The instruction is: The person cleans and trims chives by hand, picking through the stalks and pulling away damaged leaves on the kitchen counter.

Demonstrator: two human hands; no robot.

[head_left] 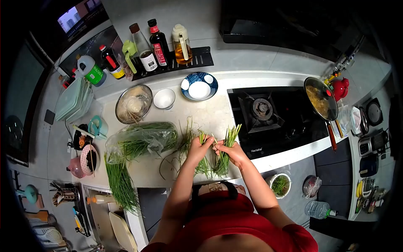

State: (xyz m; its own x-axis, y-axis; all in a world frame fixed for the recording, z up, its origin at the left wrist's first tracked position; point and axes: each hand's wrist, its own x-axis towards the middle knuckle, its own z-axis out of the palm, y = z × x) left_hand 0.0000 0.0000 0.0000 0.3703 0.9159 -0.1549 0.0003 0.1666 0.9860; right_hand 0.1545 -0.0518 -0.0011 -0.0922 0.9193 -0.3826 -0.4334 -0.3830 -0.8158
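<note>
My right hand is closed around a bunch of chives, its stems pointing up past the fingers and its leaves hanging at the counter's front edge. Close beside it, my left hand pinches a few thin chive stalks, fingertips nearly meeting those of the right hand. Loose chives lie on the counter by the left wrist. Further left, a clear plastic bag holds more chives, and a long bundle spills from it over the counter edge.
A gas hob lies right of my hands, with a lidded pan at its far end. Behind stand a metal bowl, a white bowl and a blue-patterned plate. A bin with green scraps stands on the floor.
</note>
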